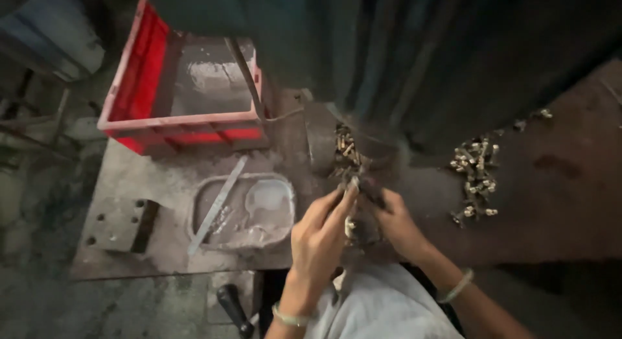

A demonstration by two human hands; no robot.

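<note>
Looking down on a grimy metal bench (162,183). At centre, left hand (319,238) with fingers (334,203) pinched together on a small brass part (350,183), tip raised toward a dark fixture (324,141), seemingly to feed it in. Right hand (394,223) just beside, curled around something dark and blurred; contents cannot be told, probably steadying the work. Brass parts (346,151) heaped at the fixture, within finger's reach. More parts (476,177) scattered at right of frame, near the right wrist. Shallow tray (243,212) left of centre with a flat metal strip (217,206) laid slanting across it. Red crate (146,86) at upper left, pushed back from the hands. Black handle (233,306) at the bottom edge. Bangles on both wrists.
</note>
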